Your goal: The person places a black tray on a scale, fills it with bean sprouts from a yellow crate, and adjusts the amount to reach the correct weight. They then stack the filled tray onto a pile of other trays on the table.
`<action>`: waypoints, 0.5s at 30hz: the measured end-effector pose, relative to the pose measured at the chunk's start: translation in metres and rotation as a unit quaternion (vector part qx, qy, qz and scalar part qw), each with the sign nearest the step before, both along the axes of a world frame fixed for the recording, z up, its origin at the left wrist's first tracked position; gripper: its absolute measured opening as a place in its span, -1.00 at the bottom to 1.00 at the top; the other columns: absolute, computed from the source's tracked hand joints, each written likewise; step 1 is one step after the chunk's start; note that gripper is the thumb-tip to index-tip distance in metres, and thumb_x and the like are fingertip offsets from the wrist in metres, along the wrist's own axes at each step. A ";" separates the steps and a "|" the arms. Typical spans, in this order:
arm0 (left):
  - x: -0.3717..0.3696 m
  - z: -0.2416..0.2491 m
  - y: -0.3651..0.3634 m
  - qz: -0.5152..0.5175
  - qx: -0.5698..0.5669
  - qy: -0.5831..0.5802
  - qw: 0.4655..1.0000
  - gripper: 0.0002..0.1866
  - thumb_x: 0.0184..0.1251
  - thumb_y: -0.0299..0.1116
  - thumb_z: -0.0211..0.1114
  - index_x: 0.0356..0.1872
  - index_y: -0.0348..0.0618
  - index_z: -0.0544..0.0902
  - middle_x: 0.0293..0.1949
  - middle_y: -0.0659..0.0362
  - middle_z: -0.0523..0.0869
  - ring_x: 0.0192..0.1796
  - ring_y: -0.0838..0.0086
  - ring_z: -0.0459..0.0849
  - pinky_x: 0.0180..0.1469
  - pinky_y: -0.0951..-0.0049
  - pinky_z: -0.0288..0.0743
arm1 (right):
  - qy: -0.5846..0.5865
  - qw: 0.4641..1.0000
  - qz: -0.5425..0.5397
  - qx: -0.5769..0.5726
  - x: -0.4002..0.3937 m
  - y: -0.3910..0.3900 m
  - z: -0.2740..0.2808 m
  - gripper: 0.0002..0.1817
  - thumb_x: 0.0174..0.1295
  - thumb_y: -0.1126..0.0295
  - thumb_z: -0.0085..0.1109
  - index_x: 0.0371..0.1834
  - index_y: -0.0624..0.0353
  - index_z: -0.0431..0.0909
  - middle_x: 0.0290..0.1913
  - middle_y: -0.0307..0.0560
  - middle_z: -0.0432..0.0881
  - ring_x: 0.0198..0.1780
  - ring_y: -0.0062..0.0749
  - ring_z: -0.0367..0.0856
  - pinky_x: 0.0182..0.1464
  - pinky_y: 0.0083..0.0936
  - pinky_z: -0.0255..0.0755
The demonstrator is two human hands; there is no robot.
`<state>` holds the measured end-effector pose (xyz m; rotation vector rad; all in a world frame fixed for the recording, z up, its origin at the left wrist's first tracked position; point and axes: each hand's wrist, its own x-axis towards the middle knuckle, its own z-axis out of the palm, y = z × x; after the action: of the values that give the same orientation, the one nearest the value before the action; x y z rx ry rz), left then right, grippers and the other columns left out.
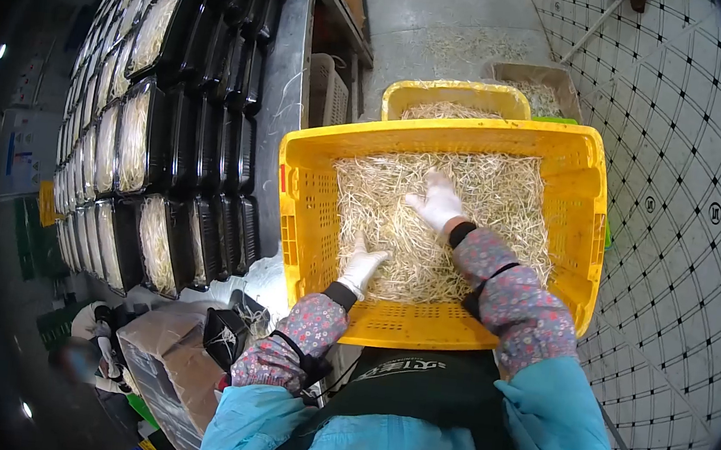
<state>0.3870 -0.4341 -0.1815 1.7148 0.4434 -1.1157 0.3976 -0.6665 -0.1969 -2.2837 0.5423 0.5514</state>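
Observation:
A yellow perforated crate (445,129) in front of me holds a deep layer of pale bean sprouts (495,195). My right hand (439,203), in a white glove, lies on the sprouts near the middle, its thumb apart from the fingers. Some of its fingertips dip among the strands. Near the crate's left front corner, my left hand (362,267), also gloved in white, touches the sprouts with thumb and forefinger spread; its other fingers are hard to see. No bunch shows lifted in either hand.
Stacked black trays (235,124) of sprouts fill the metal table (286,68) at left. Behind the crate stand a smaller yellow crate (458,89) and a grey bin (541,75). A cardboard box (180,355) is at lower left, with another person (99,334) beyond it.

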 end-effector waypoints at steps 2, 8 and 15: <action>-0.003 -0.008 0.015 -0.047 -0.029 -0.061 0.997 0.26 0.07 -0.33 0.54 0.61 -0.14 -0.29 0.57 -0.17 0.04 0.43 0.09 0.37 0.05 0.08 0.58 | 0.013 0.985 0.172 -0.031 -0.010 0.042 0.014 -0.02 0.27 -0.21 0.15 0.61 0.11 0.02 0.63 0.11 0.00 0.63 -0.03 -0.05 0.54 0.07 -0.01; 0.001 0.045 0.038 -0.415 0.140 -0.256 0.862 0.51 -0.35 -0.21 0.70 0.60 -0.17 -0.27 0.59 -0.23 -0.19 0.64 -0.10 -0.22 0.56 -0.10 -0.03 | -0.094 0.901 0.416 0.078 -0.046 0.042 0.032 0.16 0.08 -0.25 0.33 0.64 0.04 -0.06 0.64 0.08 0.00 0.64 0.07 -0.11 0.51 0.26 -0.09; 0.020 0.021 -0.017 -0.593 0.212 -0.374 0.681 0.27 -0.15 -0.44 0.57 0.61 0.00 -0.09 0.58 -0.12 0.00 0.53 -0.17 0.13 0.35 -0.21 0.34 | -0.056 0.946 0.301 -0.105 -0.070 0.032 0.048 0.41 -0.17 0.08 0.65 0.65 0.03 -0.26 0.55 0.34 0.03 0.50 0.29 0.13 0.41 0.07 0.24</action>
<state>0.4072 -0.4510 -0.1605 2.7594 -1.2201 -0.9744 0.3278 -0.6348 -0.1492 -2.6646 -0.1827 0.6683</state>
